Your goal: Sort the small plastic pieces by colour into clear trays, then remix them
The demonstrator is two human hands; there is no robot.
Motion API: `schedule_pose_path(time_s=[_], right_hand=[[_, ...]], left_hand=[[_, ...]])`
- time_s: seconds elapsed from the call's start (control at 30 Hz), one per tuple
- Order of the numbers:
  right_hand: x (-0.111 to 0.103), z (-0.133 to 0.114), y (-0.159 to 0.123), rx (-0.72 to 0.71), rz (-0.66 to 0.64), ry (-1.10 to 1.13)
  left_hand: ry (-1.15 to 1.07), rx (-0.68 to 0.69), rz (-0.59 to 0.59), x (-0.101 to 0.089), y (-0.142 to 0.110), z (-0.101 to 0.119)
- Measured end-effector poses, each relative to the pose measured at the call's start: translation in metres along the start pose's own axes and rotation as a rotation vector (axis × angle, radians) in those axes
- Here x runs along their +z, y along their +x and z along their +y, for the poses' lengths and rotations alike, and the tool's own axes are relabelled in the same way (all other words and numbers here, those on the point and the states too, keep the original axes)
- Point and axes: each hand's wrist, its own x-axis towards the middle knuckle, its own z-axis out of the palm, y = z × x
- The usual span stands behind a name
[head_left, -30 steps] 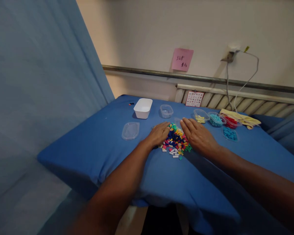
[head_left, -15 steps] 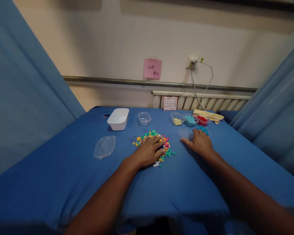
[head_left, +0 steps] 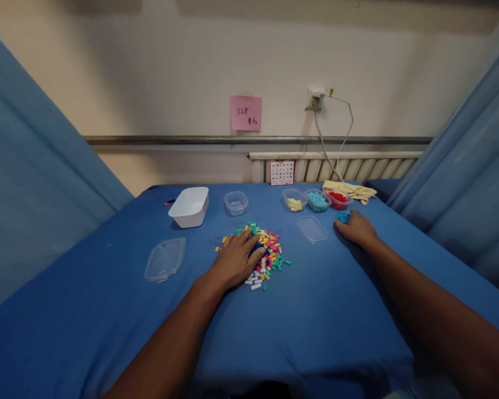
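Blue cloth covers the whole table (head_left: 108, 310), curtains hang on both sides, and a pink note (head_left: 245, 113) is stuck on the wall behind. So the left hand (head_left: 233, 260) lies flat and spread on the near-left side of the pile of little coloured blocks (head_left: 266, 255), fingers open, not pinching anything, looks like it's just pinning or raking the heap so it doesn't scatter. Right beside its fingertips the blocks spill out toward the person. The right hand (head_left: 357, 228) is off to the far right, cupped over a small tub of blue pieces (head_left: 343, 216); fingers curl around it, but I can't tell if it's really gripped or just touched. Between the two hands sits a clear lid (head_left: 312, 228), top off presumably so pieces can go in. Past the right hand, tubs of yellow (head_left: 294, 200), teal (head_left: 317, 199) and red (head_left: 337, 198) line up, one colour each. Beyond the left hand: an empty clear tub (head_left: 236, 203), a white bin (head_left: 189, 206) and another lid (head_left: 165, 259).
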Motion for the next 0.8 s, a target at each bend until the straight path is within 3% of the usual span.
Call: schedule_pose_path(time_s=[0.1, 0.2, 0.33, 0.47, 0.57, 0.67, 0.8], right_hand=[[-0.011, 0.025, 0.003, -0.029, -0.006, -0.002], [-0.019, 0.026, -0.004, -0.101, 0.009, 0.005], [-0.013, -0.017, -0.036, -0.301, 0.009, 0.044], [0.000, -0.057, -0.069, -0.440, -0.097, -0.062], [0.008, -0.060, -0.071, -0.408, -0.103, -0.082], [0.017, -0.059, -0.064, -0.358, -0.089, 0.054], [0.024, -0.079, -0.078, -0.371, -0.137, 0.315]], left_hand=[[-0.012, 0.017, 0.009, 0.001, 0.002, -0.001], [-0.021, 0.006, -0.009, 0.003, 0.003, 0.000], [-0.045, 0.000, -0.042, 0.004, 0.002, 0.017], [-0.068, 0.053, 0.012, -0.004, 0.000, 0.032], [-0.097, -0.073, 0.157, -0.013, -0.004, 0.022], [-0.248, -0.187, 0.333, -0.015, -0.007, 0.002], [-0.681, -0.254, 0.358, -0.001, -0.002, 0.000]])
